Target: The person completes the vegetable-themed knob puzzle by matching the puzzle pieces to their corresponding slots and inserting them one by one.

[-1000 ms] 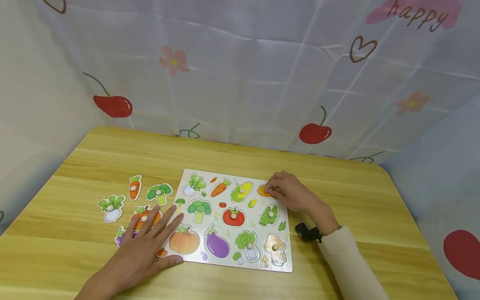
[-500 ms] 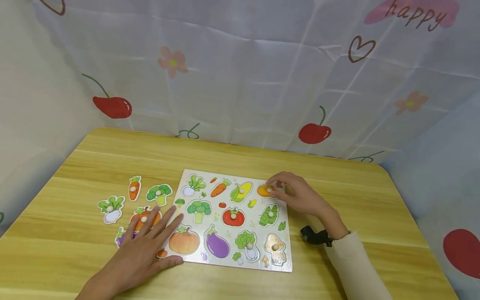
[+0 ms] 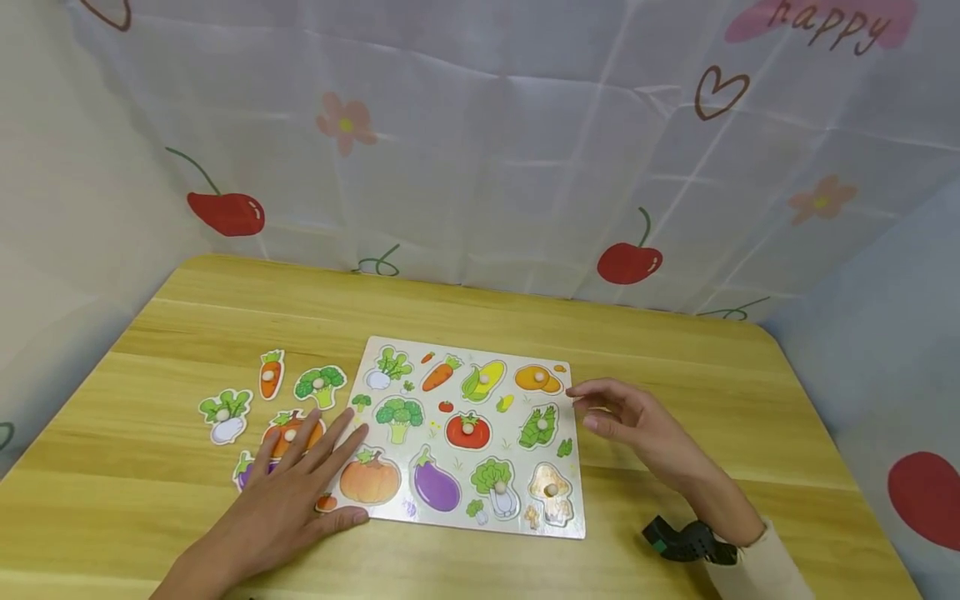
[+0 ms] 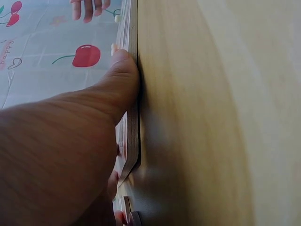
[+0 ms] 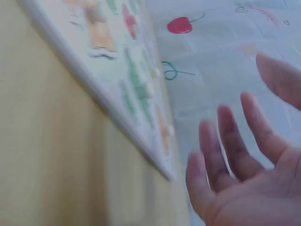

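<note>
A white vegetable puzzle board (image 3: 450,498) lies on the wooden table. My left hand (image 3: 288,492) rests spread over its left edge, fingers straight, partly covering the pumpkin piece (image 3: 309,432) and eggplant piece (image 3: 243,472). In the left wrist view the thumb (image 4: 123,70) lies along the board's edge. My right hand (image 3: 637,425) hovers off the board's right side with loosely bent fingers and holds nothing; its fingers show spread in the right wrist view. Near it, the orange potato-like piece (image 3: 531,377) with a knob sits in its slot, above the asparagus piece (image 3: 537,427).
Left of the board lie the carrot piece (image 3: 271,385), broccoli piece (image 3: 324,393) and turnip piece (image 3: 228,430). Knobbed corn (image 3: 491,372), tomato (image 3: 457,435), cabbage (image 3: 491,475) and mushroom (image 3: 553,508) pieces sit in the board. A printed curtain (image 3: 480,183) stands behind the table.
My right hand has let go of the orange piece at the board's top right and moved right and toward me, off the board. The left hand has stayed in place.
</note>
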`<act>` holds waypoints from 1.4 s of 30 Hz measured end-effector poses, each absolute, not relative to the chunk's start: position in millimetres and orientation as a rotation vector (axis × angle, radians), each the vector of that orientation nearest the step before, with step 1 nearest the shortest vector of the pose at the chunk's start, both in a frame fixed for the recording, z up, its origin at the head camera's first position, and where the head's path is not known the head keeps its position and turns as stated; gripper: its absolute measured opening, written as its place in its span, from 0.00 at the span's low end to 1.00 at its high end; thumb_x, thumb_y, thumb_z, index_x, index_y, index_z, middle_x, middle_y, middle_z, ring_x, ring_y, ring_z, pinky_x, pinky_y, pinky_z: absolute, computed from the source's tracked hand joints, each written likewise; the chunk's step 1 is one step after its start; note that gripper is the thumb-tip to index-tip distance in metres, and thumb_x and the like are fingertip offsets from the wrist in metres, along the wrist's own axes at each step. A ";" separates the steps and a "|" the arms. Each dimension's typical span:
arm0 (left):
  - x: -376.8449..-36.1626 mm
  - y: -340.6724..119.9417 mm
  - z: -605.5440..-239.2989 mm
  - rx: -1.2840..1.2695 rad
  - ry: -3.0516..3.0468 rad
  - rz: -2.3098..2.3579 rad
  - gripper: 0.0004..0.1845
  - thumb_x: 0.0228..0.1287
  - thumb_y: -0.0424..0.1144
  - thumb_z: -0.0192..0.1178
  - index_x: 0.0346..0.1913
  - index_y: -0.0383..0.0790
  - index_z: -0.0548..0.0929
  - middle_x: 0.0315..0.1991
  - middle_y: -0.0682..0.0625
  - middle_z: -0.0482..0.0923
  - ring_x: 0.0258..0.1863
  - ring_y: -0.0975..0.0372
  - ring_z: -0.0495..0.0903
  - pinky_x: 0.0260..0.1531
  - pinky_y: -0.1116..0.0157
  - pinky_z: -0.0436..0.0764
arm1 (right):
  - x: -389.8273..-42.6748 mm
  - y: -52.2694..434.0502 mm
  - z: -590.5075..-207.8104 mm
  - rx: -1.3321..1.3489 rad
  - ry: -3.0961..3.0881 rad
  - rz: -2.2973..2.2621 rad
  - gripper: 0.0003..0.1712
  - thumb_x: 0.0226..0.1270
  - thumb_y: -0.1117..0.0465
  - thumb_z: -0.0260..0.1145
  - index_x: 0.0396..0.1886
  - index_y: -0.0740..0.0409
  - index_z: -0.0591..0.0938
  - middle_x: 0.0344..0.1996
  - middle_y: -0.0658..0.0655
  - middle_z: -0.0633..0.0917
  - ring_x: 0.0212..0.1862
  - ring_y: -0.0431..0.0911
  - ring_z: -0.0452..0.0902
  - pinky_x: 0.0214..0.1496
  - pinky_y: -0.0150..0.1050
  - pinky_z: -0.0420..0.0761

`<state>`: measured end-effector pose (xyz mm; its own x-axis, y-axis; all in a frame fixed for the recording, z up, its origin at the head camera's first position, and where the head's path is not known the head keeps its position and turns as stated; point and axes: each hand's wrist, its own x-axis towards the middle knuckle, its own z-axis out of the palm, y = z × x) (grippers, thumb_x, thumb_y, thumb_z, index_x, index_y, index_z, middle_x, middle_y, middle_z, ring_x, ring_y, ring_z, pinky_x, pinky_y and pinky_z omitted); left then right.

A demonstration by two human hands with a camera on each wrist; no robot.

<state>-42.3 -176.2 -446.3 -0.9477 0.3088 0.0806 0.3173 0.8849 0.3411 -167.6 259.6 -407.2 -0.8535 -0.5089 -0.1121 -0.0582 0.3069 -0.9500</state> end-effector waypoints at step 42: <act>-41.4 -174.8 -440.0 -0.520 -3.022 -0.517 0.46 0.63 0.69 0.57 0.79 0.54 0.57 0.81 0.47 0.49 0.81 0.47 0.39 0.76 0.44 0.31 | -136.1 263.1 -436.1 -0.702 2.582 -0.961 0.51 0.56 0.43 0.76 0.78 0.45 0.64 0.80 0.67 0.47 0.79 0.69 0.38 0.68 0.77 0.35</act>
